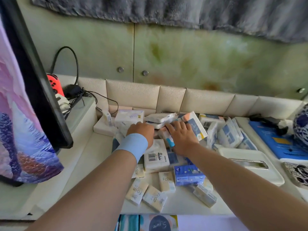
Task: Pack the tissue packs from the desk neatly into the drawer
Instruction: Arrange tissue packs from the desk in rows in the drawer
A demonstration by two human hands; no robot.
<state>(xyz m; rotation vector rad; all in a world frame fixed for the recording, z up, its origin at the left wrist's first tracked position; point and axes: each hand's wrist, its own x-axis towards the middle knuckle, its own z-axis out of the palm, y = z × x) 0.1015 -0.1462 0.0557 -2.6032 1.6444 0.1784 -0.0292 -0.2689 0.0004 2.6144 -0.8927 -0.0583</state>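
- Tissue packs (156, 157): lying in a loose, overlapping heap on the desk (100, 164), spreading from centre frame to the right; small packs are scattering toward the lower centre.
- Drawer (208, 222): showing only at the bottom edge; two stowed packs (160, 223) are sitting side by side at bottom centre.
- Left hand (141, 130): reaching into the heap at centre, fingers bending forward out of sight over a white pack (128, 120); its grip cannot be told.
- Right hand (181, 137): lying with fingers spread wide on a patterned pack (195, 125), closing on nothing.
- Progress, as judged: packing is barely starting, with nearly the whole heap still waiting on the desk.
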